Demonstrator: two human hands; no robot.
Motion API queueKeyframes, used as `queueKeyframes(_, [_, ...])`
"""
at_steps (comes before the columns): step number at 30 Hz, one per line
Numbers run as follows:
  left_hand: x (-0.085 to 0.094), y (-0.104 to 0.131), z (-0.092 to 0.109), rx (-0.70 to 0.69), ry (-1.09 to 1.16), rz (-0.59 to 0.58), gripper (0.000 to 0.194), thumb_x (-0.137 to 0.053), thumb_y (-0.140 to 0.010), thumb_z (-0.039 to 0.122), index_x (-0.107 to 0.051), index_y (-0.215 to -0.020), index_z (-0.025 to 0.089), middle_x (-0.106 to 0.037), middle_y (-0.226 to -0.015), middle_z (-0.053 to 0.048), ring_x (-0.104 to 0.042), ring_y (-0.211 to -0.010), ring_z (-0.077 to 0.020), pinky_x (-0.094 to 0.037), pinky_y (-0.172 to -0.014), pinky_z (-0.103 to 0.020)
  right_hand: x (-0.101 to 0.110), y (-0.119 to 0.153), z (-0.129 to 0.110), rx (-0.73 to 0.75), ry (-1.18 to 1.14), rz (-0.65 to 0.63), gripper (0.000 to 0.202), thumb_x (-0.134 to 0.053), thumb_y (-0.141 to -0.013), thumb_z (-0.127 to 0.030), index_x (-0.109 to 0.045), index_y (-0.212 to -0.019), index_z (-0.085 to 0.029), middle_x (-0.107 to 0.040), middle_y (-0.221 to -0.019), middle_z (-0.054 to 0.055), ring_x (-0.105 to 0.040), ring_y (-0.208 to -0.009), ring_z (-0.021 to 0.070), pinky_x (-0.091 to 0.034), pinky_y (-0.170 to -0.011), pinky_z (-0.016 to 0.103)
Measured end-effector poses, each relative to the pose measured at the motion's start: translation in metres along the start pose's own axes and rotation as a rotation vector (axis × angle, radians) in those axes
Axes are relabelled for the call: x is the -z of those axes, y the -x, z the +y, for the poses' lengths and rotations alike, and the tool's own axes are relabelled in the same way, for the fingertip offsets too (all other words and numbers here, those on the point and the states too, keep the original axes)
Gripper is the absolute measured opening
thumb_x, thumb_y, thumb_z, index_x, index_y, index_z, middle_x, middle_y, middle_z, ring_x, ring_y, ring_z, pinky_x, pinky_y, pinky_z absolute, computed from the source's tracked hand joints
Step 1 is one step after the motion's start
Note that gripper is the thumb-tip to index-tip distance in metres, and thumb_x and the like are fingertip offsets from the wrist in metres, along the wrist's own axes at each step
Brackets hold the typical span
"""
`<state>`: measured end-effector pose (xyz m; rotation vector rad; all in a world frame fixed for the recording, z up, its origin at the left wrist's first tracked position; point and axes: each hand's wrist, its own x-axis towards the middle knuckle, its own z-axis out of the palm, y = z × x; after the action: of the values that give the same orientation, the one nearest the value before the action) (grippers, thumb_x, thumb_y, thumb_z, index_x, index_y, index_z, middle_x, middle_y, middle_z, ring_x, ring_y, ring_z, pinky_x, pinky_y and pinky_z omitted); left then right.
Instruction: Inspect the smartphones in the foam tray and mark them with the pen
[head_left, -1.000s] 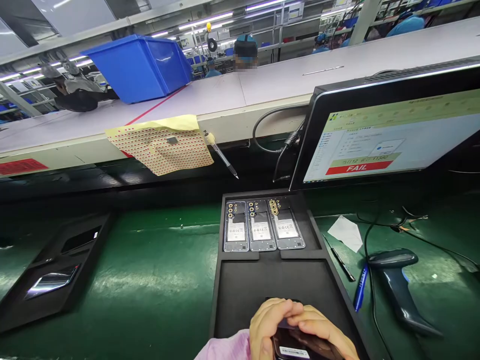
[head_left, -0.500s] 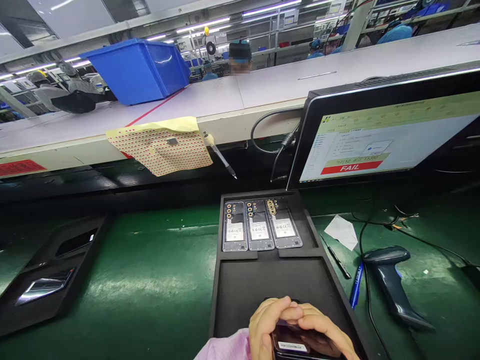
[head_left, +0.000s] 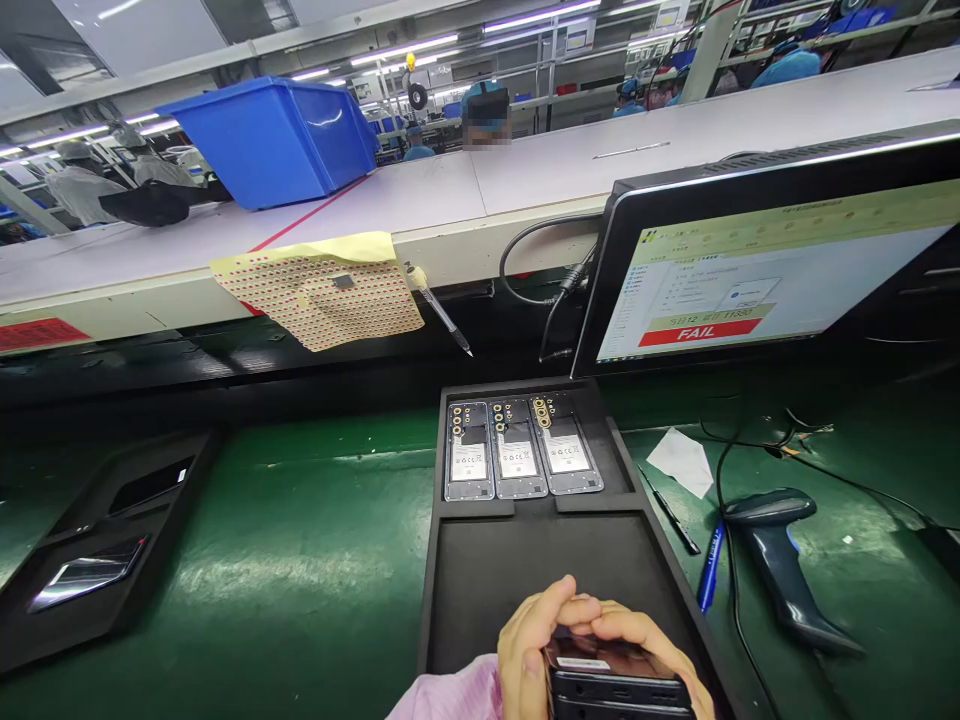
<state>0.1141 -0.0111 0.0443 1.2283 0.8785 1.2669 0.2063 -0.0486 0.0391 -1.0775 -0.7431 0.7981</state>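
Note:
At the bottom of the view, my left hand point(head_left: 525, 640) wraps round the left side of a stack of dark smartphones point(head_left: 619, 690). My right hand point(head_left: 649, 635) curls over the far edge and right side, its fingers meeting those of the left. The glossy top phone carries a white label, and the port edges of the stack face me. How many phones are stacked is cut off by the frame. Below and beyond my hands is a black foam tray point(head_left: 540, 560). Three phones with bare batteries point(head_left: 517, 455) lie side by side in its far compartment.
A monitor point(head_left: 765, 270) showing a red FAIL bar stands at the right. Near it lie a barcode scanner point(head_left: 784, 570), its cable, a blue pen point(head_left: 711, 570) and a white paper scrap point(head_left: 682, 462). Another black tray point(head_left: 82, 625) holds phones at left. A blue bin point(head_left: 270, 140) stands behind.
My hands have tilted the phone stack, so its port edges now face the camera more and the top label looks narrower. The camera view has shifted slightly.

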Motion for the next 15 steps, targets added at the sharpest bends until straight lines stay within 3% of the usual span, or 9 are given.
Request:
queueKeyframes(3, [0.002, 0.001, -0.003, 0.002, -0.003, -0.018, 0.05, -0.033, -0.081, 0.052, -0.065, -0.101, 0.019, -0.071, -0.083, -0.008, -0.063, -0.077, -0.0242, -0.048, -0.075, -0.037, 0.012, 0.003, 0.008, -0.113, -0.171, -0.16, 0.023, -0.052, -0.072, -0.031, -0.068, -0.088, -0.027, -0.069, -0.091, 0.005, -0.065, -0.084, 0.0277, -0.055, -0.069, 0.036])
queueKeyframes(8, [0.002, 0.0, -0.002, -0.002, 0.032, -0.046, 0.047, -0.034, -0.081, 0.051, -0.065, -0.102, 0.022, -0.071, -0.084, -0.007, -0.064, -0.078, -0.0233, -0.047, -0.076, -0.035, 0.019, 0.002, 0.012, -0.141, -0.247, -0.203, 0.024, -0.052, -0.073, -0.03, -0.068, -0.089, -0.026, -0.068, -0.094, 0.006, -0.063, -0.088, 0.027, -0.053, -0.074, 0.035])
queueKeyframes(11, [0.001, 0.0, -0.001, 0.0, 0.04, -0.035, 0.047, -0.034, -0.081, 0.051, -0.065, -0.101, 0.022, -0.071, -0.083, -0.007, -0.064, -0.077, -0.0238, -0.047, -0.075, -0.036, 0.016, 0.003, 0.012, -0.133, -0.267, -0.2, 0.024, -0.051, -0.073, -0.032, -0.069, -0.088, -0.025, -0.069, -0.093, 0.007, -0.063, -0.087, 0.028, -0.053, -0.073, 0.037])
queueKeyframes(15, [-0.003, 0.002, -0.002, 0.009, 0.052, 0.029, 0.046, -0.035, -0.08, 0.051, -0.066, -0.099, 0.023, -0.071, -0.081, -0.006, -0.064, -0.075, -0.0246, -0.048, -0.075, -0.037, 0.013, 0.005, 0.012, -0.111, -0.208, -0.097, 0.021, -0.055, -0.071, -0.031, -0.069, -0.085, -0.025, -0.07, -0.088, 0.005, -0.064, -0.084, 0.0253, -0.053, -0.072, 0.033])
